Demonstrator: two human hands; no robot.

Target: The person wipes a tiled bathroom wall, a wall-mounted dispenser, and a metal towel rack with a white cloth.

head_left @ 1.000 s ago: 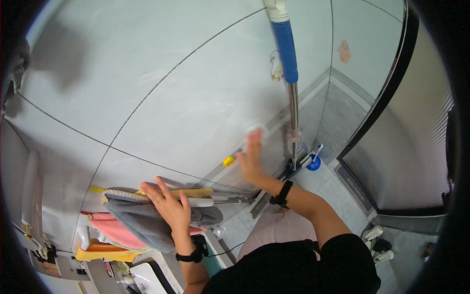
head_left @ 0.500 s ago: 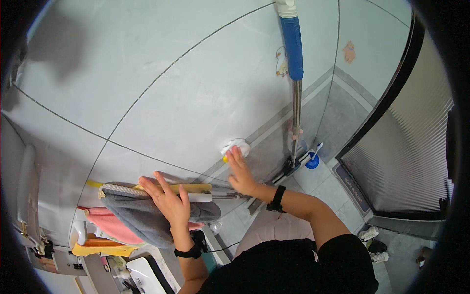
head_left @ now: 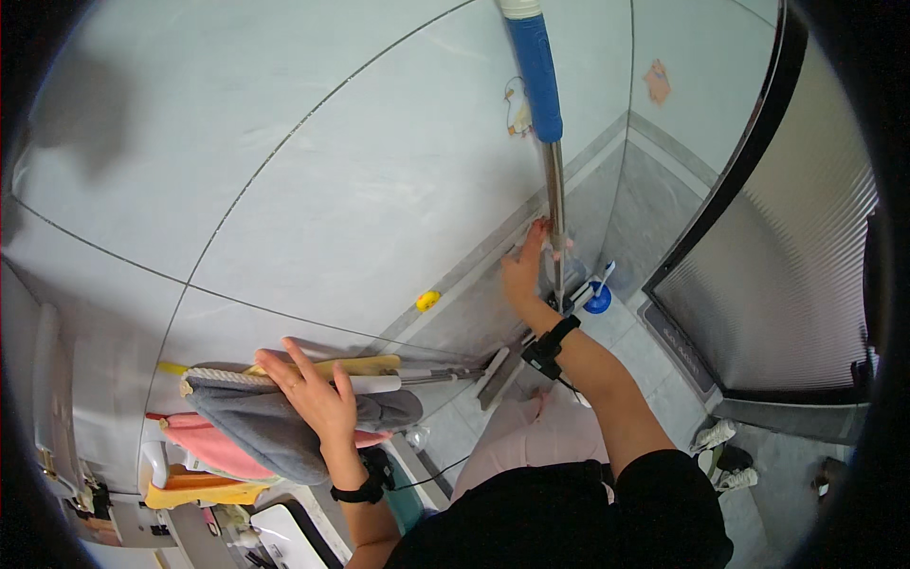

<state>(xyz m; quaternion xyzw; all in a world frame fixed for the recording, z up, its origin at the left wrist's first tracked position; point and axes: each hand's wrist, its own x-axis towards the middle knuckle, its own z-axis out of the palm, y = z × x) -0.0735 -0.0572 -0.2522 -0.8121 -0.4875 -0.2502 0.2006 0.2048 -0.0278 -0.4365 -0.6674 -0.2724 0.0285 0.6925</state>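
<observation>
Right of the frame's centre, the blue-handled pole [head_left: 547, 128] runs steeply down just right of the nearer right hand [head_left: 522, 276], fingers partly extended, any hold indeterminable, while the left hand [head_left: 324, 405], fingers spread, nothing visibly gripped, overlaps the grey towel [head_left: 254, 422], lower left.

grey tiled floor [head_left: 652, 365], white shoes [head_left: 713, 435], dark item [head_left: 735, 458] between them, blue round base [head_left: 597, 301] with white handle [head_left: 608, 270]

Smooth wall [head_left: 379, 190]; ribbed door [head_left: 777, 284], perhaps glass.
</observation>
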